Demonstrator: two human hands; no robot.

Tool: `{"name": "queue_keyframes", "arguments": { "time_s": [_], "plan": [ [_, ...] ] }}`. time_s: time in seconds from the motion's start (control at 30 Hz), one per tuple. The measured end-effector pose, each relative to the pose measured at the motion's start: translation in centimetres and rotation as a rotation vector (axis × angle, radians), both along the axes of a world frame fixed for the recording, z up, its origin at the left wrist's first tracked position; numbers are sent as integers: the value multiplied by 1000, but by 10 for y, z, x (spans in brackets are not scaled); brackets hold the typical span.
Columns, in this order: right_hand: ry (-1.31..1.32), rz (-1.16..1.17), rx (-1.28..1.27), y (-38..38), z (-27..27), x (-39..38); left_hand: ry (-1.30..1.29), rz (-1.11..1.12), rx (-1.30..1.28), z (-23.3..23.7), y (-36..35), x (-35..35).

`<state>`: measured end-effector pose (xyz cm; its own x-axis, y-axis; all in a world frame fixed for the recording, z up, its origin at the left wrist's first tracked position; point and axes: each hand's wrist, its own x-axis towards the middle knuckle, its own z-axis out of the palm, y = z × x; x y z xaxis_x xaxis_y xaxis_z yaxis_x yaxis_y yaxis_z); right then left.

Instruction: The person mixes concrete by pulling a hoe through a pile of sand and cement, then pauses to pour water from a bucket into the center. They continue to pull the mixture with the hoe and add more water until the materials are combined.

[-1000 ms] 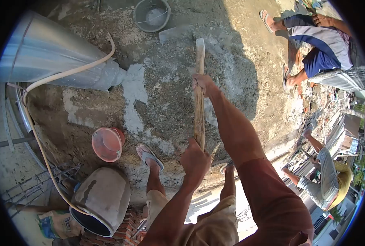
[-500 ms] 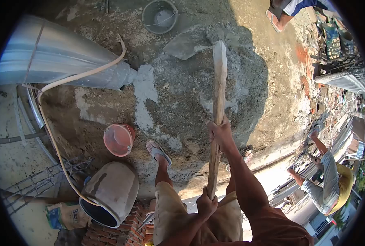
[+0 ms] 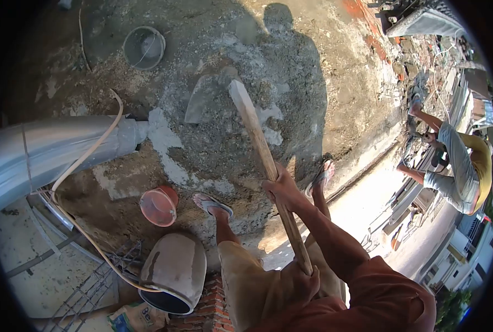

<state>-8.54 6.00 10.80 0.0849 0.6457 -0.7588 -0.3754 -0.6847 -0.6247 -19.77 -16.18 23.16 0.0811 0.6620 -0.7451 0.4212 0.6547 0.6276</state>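
The long wooden handle [image 3: 257,141] of a hoe runs diagonally across the middle of the view. My right hand [image 3: 282,189] is wrapped round its middle. Lower down, close to my shorts, my left hand [image 3: 304,281] grips the handle's end. The broad, grey hoe blade [image 3: 201,100] is at the far end, over a spread of grey, gravelly mix [image 3: 219,144]. Part of the blade blends in with the mix.
A dark bucket [image 3: 144,48] stands at upper left, a red bucket [image 3: 159,206] near my left foot. A hose [image 3: 86,160] crosses a metal sheet roll [image 3: 64,157]. Below stands a large grey drum [image 3: 174,268]. At right, a person in yellow [image 3: 462,166] crouches.
The hoe has tilted, its head shifting left and slightly down in view, with both hands still on the handle. The view has turned, and the leg at the top right is gone.
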Motion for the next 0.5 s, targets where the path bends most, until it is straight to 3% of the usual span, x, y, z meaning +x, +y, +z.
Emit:
{"name": "queue_keyframes", "arguments": {
  "time_s": [0.1,0.13,0.17,0.23,0.3,0.4,0.47,0.5],
  "plan": [
    [14,-151,10,-14,30,2,99,-229,190,3,-6,-41],
    [24,-161,8,-10,33,2,97,-222,59,5,1,-56],
    [82,-300,27,-3,36,0,94,-212,-75,12,16,-72],
    [191,-523,63,14,49,-3,293,-426,103,26,56,-118],
    [311,-686,118,35,62,4,396,-591,188,76,132,-138],
    [267,-977,172,46,32,44,484,-792,292,148,185,-157],
    [672,-1145,79,22,1,47,503,-813,402,187,207,-161],
    [726,-1207,-9,6,5,38,466,-847,546,201,215,-157]
  ]
}}
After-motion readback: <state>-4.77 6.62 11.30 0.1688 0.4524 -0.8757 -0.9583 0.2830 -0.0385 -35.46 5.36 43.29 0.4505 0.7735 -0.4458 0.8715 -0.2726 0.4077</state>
